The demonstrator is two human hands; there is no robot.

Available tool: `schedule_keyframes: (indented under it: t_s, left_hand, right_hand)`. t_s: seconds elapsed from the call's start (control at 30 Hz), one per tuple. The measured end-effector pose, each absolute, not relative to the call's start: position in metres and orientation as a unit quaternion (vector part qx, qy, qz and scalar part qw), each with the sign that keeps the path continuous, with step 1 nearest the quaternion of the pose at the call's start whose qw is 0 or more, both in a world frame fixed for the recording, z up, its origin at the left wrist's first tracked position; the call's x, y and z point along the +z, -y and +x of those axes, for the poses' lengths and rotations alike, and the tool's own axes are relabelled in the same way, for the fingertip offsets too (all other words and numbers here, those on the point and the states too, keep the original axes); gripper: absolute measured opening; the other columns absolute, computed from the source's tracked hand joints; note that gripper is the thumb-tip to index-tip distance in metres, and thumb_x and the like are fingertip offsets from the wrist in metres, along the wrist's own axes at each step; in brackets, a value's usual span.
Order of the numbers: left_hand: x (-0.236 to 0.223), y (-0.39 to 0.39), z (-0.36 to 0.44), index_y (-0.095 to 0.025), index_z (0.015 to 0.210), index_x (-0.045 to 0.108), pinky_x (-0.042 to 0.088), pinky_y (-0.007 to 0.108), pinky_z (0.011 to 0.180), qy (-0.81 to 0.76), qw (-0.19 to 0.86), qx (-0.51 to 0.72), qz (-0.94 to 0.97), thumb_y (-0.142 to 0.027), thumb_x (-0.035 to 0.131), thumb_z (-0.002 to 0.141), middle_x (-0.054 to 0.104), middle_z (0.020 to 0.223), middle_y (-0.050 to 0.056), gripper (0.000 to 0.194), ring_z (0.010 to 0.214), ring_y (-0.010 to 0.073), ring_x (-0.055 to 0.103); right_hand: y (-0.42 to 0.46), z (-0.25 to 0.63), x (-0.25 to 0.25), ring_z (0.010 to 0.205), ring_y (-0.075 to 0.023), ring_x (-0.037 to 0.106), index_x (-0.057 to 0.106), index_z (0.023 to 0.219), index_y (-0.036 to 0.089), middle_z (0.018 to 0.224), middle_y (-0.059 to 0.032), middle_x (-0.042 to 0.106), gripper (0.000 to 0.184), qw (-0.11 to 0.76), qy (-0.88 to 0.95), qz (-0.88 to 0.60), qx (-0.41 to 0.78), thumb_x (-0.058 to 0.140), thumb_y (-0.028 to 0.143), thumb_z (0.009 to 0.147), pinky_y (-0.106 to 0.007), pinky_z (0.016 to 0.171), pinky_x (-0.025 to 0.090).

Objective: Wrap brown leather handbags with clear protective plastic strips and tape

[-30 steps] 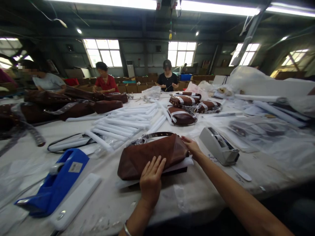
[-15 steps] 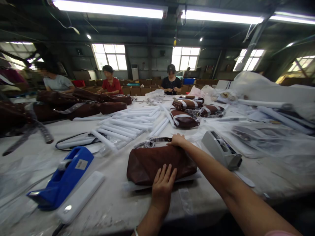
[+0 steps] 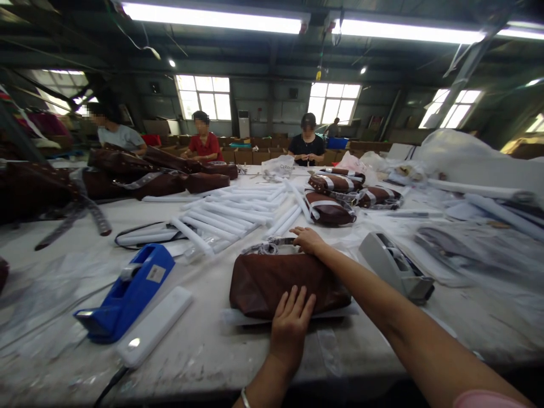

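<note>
A: Head view, the only one. Where does the brown bag [image 3: 263, 283] lie?

B: Near edge of the surface [image 3: 204, 362], straight ahead of the left hand [image 3: 293, 326]; long axis left to right, across the person's reach.

A: Hands?

B: Left is nearer the body: palm down, fingers slightly parted on the bag's near side, pressing or resting, grasping nothing. Right hand [image 3: 308, 241] is past the far edge, by the strap [image 3: 255, 248], fingers partly extended. Whether it has hold of the strap, cannot tell.

A: Surface round about?

B: Blue tape dispenser [image 3: 127, 292] to the left, grey dispenser [image 3: 395, 266] to the right, white rolls [image 3: 229, 215] beyond.

A: Room?

B: Strip lights [image 3: 212, 17] overhead, bright windows [image 3: 204, 97], co-workers [image 3: 204, 144] across the surface.
</note>
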State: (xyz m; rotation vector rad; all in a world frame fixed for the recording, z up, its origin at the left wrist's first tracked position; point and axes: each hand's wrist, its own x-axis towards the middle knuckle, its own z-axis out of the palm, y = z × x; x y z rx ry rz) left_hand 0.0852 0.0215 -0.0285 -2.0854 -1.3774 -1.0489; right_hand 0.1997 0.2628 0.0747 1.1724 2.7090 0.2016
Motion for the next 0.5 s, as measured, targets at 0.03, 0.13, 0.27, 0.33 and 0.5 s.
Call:
schedule_keyframes:
  t_s: [0.03, 0.13, 0.27, 0.33, 0.5]
  left_hand:
    - [-0.027, -0.021, 0.085, -0.029, 0.136, 0.057, 0.048, 0.037, 0.106, 0.498, 0.211, -0.373, -0.754, -0.014, 0.040, 0.099, 0.058, 0.141, 0.000, 0.044, 0.129, 0.0188, 0.055]
    - [-0.027, -0.020, 0.084, -0.028, 0.137, 0.056, 0.048, 0.038, 0.106, 0.500, 0.208, -0.357, -0.761, -0.013, 0.042, 0.098, 0.058, 0.142, 0.001, 0.045, 0.131, 0.0201, 0.054]
    - [-0.030, -0.021, 0.083, -0.028, 0.137, 0.057, 0.048, 0.038, 0.105, 0.496, 0.213, -0.356, -0.762, -0.014, 0.043, 0.098, 0.058, 0.141, 0.001, 0.043, 0.130, 0.0204, 0.055]
    - [-0.031, -0.021, 0.083, -0.028, 0.136, 0.057, 0.048, 0.037, 0.105, 0.496, 0.212, -0.360, -0.761, -0.015, 0.043, 0.099, 0.058, 0.141, 0.000, 0.042, 0.129, 0.0201, 0.055]
    - [-0.028, -0.020, 0.083, -0.029, 0.136, 0.057, 0.048, 0.037, 0.106, 0.499, 0.199, -0.355, -0.765, -0.012, 0.043, 0.097, 0.056, 0.143, -0.001, 0.044, 0.131, 0.0198, 0.054]
  right_hand:
    - [-0.264, 0.199, 0.074, 0.138, -0.0279, 0.040, 0.077, 0.100, 0.028, 0.152, -0.0066, 0.045, 0.028, 0.091, -0.914, 0.390, 0.067, 0.079, 0.018, 0.074, -0.038, 0.105, 0.038]
    - [-0.263, 0.195, 0.074, 0.135, -0.0274, 0.045, 0.078, 0.097, 0.026, 0.148, -0.0074, 0.051, 0.024, 0.087, -0.915, 0.389, 0.063, 0.072, 0.013, 0.077, -0.037, 0.102, 0.041]
    - [-0.258, 0.198, 0.079, 0.132, -0.0261, 0.049, 0.078, 0.090, 0.022, 0.141, -0.0079, 0.058, 0.020, 0.068, -0.915, 0.393, 0.058, 0.063, 0.013, 0.080, -0.033, 0.102, 0.040]
    - [-0.255, 0.205, 0.084, 0.127, -0.0247, 0.053, 0.076, 0.095, 0.021, 0.139, -0.0076, 0.060, 0.022, 0.053, -0.915, 0.396, 0.057, 0.061, 0.016, 0.080, -0.031, 0.101, 0.040]
    - [-0.246, 0.226, 0.103, 0.096, -0.0239, 0.066, 0.068, 0.112, 0.017, 0.099, -0.0097, 0.075, 0.031, 0.035, -0.900, 0.428, 0.074, 0.052, 0.019, 0.085, -0.029, 0.084, 0.043]
